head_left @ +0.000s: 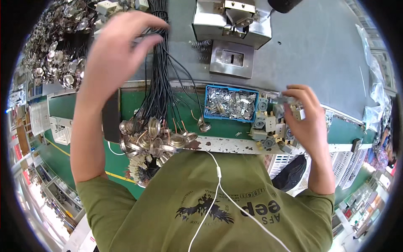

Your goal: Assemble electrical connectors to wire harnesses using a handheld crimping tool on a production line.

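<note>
On the near side of a grey counter (pixel 315 54), a person in an olive shirt works with two bare hands. The left hand (pixel 114 50) is raised over the upper end of a thick bundle of black cables (pixel 160 86), thumb and fingers parted; it appears to hold nothing, though whether it touches the cables cannot be told. The cables run toward the person, ending near round metal caps (pixel 153 145) clustered at the white edge. The right hand (pixel 310 119) is half curled at a heap of pale blocks (pixel 269 124), right of a blue tray (pixel 228 120) full of small metal clips (pixel 233 103). Something greyish and blurred lies by its fingertips; a firm hold cannot be confirmed. Beyond the tray sits a slotted metal block (pixel 232 59).

To work well here, it would likely help to lift one cable clear by its free end, without dragging its neighbours, and to take a single block by its sides, keeping fingers off the clips.
</note>
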The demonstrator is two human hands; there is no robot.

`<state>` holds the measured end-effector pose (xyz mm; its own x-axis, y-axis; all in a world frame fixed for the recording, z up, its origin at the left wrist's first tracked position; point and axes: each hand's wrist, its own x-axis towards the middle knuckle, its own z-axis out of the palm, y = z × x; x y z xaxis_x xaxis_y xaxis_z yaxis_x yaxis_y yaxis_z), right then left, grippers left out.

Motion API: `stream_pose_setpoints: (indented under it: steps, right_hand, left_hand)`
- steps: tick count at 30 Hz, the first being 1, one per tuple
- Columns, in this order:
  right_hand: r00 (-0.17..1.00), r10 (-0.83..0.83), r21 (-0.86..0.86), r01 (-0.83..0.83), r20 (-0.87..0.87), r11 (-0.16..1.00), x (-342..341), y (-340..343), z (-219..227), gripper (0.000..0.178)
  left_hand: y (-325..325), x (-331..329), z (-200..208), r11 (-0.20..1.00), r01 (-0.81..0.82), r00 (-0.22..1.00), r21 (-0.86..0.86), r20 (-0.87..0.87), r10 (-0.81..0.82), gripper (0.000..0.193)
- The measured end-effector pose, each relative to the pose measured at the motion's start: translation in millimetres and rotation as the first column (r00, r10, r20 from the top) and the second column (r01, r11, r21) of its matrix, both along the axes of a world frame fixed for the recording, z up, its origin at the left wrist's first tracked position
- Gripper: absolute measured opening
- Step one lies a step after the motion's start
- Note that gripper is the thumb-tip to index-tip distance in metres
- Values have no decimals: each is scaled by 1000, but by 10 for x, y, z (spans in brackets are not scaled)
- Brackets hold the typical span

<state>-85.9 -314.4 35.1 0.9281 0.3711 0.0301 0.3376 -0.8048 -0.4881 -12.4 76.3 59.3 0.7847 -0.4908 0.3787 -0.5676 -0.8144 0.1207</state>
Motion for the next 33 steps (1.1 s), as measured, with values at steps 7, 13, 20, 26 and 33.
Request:
stream_pose_setpoints:
  steps: [7, 13, 20, 26, 33]
  right_hand:
    - [969, 120, 547, -221, 215, 807, 384, 210, -108, 47]
    - [951, 293, 661, -281, 96, 696, 585, 448, -354, 50]
    - [943, 288, 342, -330, 167, 880, 666, 678, -438, 32]
    - [887, 273, 107, -333, 372, 937, 637, 785, -470, 24]
    - [775, 369, -121, -360, 514, 925, 562, 800, -296, 29]
  left_hand:
    - [-428, -13, -351, 956, 255, 919, 148, -345, -191, 17]
    - [-587, -27, -509, 959, 187, 949, 213, -291, -121, 16]
    - [-373, -40, -233, 981, 104, 892, -163, -421, -164, 22]
    - [-168, -5, 4, 951, -70, 925, -301, -376, -51, 20]
    - [3, -117, 101, 967, -97, 888, -235, -459, -23, 19]
